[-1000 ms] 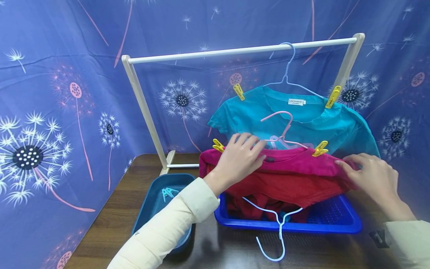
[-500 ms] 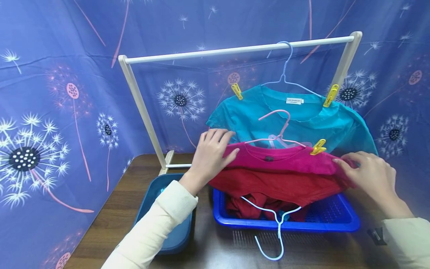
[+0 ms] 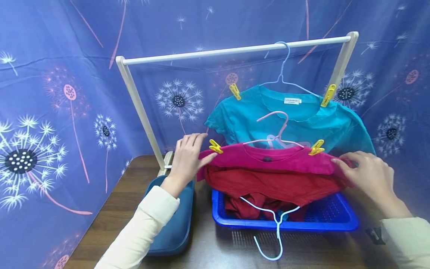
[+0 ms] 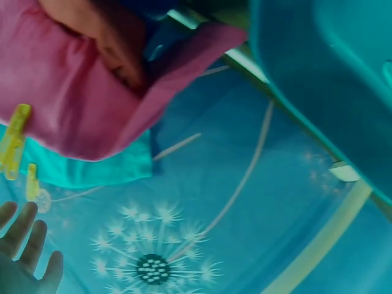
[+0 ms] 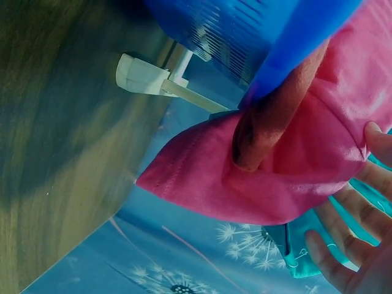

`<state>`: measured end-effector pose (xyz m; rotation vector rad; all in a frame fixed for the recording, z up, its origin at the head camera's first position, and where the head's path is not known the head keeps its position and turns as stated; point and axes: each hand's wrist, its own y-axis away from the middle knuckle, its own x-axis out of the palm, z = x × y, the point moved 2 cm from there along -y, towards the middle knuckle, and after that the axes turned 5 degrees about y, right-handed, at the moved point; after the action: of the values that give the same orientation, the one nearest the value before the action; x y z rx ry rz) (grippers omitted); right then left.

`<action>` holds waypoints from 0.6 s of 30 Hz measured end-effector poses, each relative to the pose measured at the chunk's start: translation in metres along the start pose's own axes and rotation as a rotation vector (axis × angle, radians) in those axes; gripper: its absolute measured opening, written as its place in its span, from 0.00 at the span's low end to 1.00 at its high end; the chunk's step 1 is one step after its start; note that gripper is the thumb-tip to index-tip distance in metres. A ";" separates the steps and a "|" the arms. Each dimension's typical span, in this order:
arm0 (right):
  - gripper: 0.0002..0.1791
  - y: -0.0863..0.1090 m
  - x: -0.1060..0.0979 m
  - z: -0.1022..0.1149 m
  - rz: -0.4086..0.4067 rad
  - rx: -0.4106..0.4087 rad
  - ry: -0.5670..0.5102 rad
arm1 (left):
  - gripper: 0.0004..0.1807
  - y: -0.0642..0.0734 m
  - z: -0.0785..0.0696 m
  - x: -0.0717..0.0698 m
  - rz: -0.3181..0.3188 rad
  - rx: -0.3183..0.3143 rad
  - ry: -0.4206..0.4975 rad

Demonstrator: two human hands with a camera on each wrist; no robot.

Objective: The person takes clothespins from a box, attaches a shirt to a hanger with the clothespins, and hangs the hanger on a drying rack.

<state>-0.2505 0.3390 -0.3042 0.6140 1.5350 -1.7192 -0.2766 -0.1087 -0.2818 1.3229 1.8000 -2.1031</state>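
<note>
A magenta T-shirt (image 3: 221,158) hangs on a pink hanger (image 3: 281,130), with a yellow clothespin (image 3: 215,146) at its left shoulder and another yellow clothespin (image 3: 316,148) at its right. My left hand (image 3: 188,155) is beside the left shoulder with its fingers extended; in the left wrist view the hand (image 4: 27,251) is apart from the cloth. At the other end, my right hand (image 3: 369,175) pinches the right sleeve, thumb in front and fingers behind. A red garment (image 3: 268,183) lies in front of the magenta shirt, above a white hanger (image 3: 278,224).
Behind, a turquoise T-shirt (image 3: 231,116) with yellow clothespins hangs by a blue hanger (image 3: 282,67) from the white rail (image 3: 201,53). A blue basket (image 3: 285,225) holds red cloth. A teal tub (image 3: 174,231) stands on the wooden table (image 3: 117,209) to the left.
My left hand has moved left along the magenta shirt's shoulder, past the left clothespin, and come away from the cloth. My right hand stays at the right sleeve.
</note>
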 end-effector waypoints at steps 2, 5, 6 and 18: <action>0.17 0.000 -0.001 0.000 0.004 0.000 -0.003 | 0.34 0.004 0.005 0.003 0.017 -0.026 -0.003; 0.16 0.002 0.000 0.001 -0.001 -0.002 -0.003 | 0.34 0.009 0.012 0.008 0.061 -0.066 -0.017; 0.16 0.002 0.000 0.001 -0.002 -0.001 -0.005 | 0.33 0.011 0.014 0.010 0.077 -0.079 -0.019; 0.15 0.002 0.001 0.000 -0.018 -0.002 0.002 | 0.23 0.021 0.029 0.028 0.170 -0.165 0.009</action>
<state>-0.2491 0.3388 -0.3063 0.6028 1.5480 -1.7304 -0.2977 -0.1268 -0.3175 1.3901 1.7522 -1.8246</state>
